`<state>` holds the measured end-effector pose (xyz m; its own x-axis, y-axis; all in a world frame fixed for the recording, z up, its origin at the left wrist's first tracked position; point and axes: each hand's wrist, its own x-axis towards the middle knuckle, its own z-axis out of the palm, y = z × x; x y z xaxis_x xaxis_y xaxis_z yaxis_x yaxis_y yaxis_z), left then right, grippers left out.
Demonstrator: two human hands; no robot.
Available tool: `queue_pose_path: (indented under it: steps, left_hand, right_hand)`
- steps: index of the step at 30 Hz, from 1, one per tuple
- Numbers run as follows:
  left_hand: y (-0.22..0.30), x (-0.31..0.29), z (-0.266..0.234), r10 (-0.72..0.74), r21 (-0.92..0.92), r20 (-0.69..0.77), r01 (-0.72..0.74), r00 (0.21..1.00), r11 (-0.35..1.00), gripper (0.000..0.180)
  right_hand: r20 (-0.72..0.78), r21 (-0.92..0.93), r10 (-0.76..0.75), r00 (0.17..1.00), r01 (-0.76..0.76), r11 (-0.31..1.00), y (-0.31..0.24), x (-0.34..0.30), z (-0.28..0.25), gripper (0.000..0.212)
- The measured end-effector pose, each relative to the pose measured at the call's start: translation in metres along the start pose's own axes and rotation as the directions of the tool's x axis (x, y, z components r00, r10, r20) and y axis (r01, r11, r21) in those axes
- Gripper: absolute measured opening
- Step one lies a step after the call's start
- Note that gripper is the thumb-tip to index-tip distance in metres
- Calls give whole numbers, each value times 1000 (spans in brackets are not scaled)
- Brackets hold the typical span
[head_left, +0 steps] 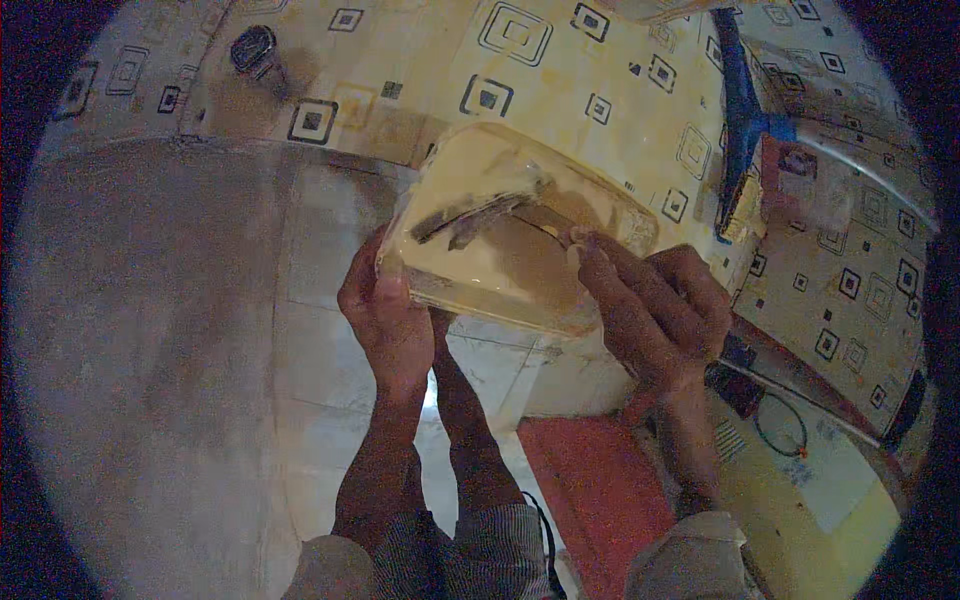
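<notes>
A tiled washroom or wash area in a home, dimly lit.

You are looking down at walls covered in cream tiles (560, 70) printed with small dark squares, running across the top and down the right of the frame. A round metal tap fitting (253, 48) juts from the wall at upper left, and a blue-handled brush (742, 110) hangs at upper right. Pale floor tiles (330, 330) lie below centre, with a red mat (600, 490) at lower middle.
</notes>
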<state>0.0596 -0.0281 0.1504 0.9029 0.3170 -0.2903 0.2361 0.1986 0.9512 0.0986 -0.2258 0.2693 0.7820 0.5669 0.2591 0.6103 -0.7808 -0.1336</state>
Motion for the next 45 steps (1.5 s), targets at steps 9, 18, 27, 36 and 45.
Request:
queue_pose_path:
  steps: [9,18,27,36,45]
  left_hand:
    - [21,2,12,26,45,1,-26,1000,999,47]
    - [11,-1,6,-144,-215,-64,128,987,968,42]
    - [3,-4,9,-79,-409,-30,60,996,911,41]
    - [4,-10,10,-109,-365,-8,99,994,926,48]
    - [21,-7,19,-161,-125,-52,153,986,980,49]
  right_hand:
    - [-12,91,-115,993,116,989,-3,-15,11,36]
    - [29,-87,79,996,-76,993,11,-15,-21,32]
    - [180,-60,300,937,-294,954,24,5,-16,27]
    - [210,147,423,881,-457,877,22,-3,-10,18]
    - [419,123,597,684,-695,709,4,-4,-4,16]
